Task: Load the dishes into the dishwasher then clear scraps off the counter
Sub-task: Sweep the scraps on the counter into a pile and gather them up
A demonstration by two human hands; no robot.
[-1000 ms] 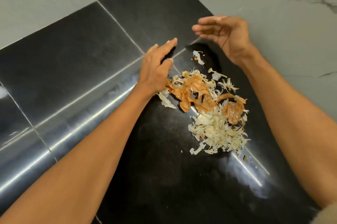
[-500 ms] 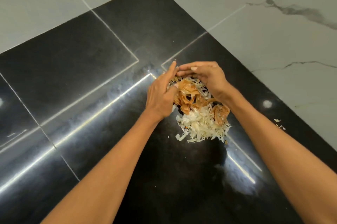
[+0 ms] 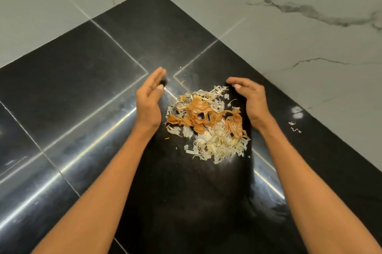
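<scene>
A loose pile of scraps [image 3: 208,125], orange peel strips over pale shredded bits, lies on the glossy black counter [image 3: 82,98] near its inner corner. My left hand [image 3: 149,100] stands on edge just left of the pile, fingers straight and together, palm facing the scraps, holding nothing. My right hand [image 3: 250,98] hovers at the pile's right side, fingers curved inward over its far edge, also holding nothing. Neither hand grips any scrap.
White marble wall panels [image 3: 289,26] rise behind and to the right of the counter and meet at the corner. A few stray pale bits [image 3: 294,126] lie near the right wall. Light seams cross the black tiles.
Half a second ago both hands were pressed together over the far side of the pile. They have since parted to either side, and the pile has spread out a little.
</scene>
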